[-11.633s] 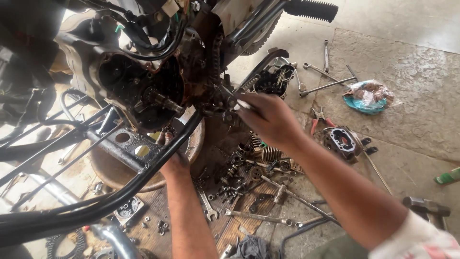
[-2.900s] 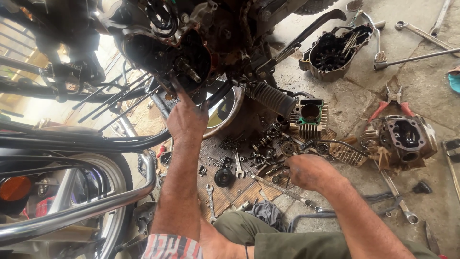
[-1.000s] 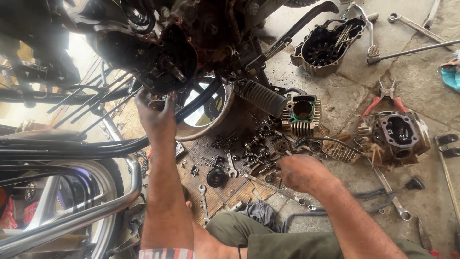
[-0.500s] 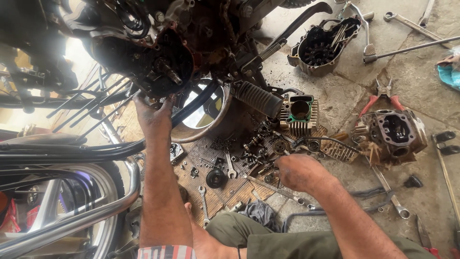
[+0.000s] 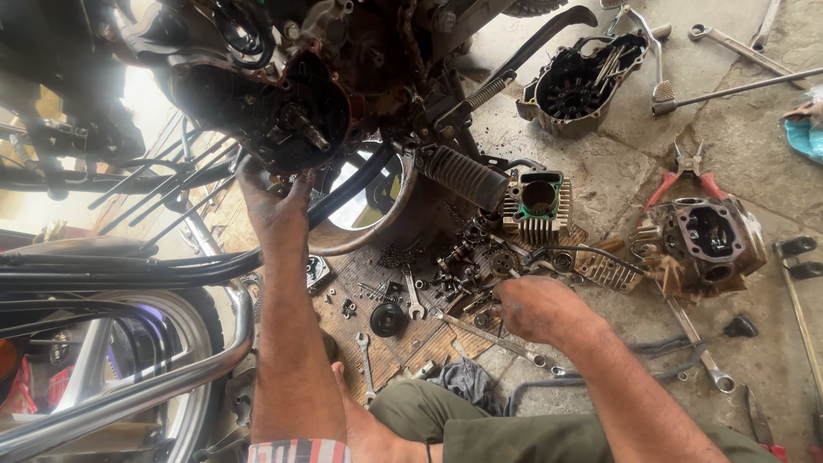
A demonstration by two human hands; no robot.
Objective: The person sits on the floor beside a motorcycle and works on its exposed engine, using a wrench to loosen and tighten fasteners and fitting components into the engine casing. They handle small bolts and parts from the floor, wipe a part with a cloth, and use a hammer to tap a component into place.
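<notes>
Open motorcycle engine case [image 5: 283, 116] at eleven o'clock in the view, dark and greasy, shaft stub showing inside. Left hand [image 5: 276, 213] raised to its lower edge, fingers spread and pressed flat against the rim. Right hand [image 5: 536, 307] down at four o'clock from that, knuckles up, fingers curled into the heap of small engine parts [image 5: 467, 270]; whether pinching anything, cannot tell.

Ribbed footpeg [image 5: 461, 176] jutting between the case and the heap. Round metal basin [image 5: 369, 210] just under the engine. Finned cylinder block [image 5: 538, 201] at one o'clock from the right hand, cylinder head [image 5: 707, 240] at three, red-handled pliers [image 5: 686, 171] above that. Removed side cover [image 5: 579, 81] at one o'clock in the view. Small spanners [image 5: 411, 296] and a dark gear on cardboard between the forearms. Chrome mudguard and wheel [image 5: 129, 377] at eight o'clock.

Stained concrete floor [image 5: 754, 120], cracked, strewn with wrenches.
</notes>
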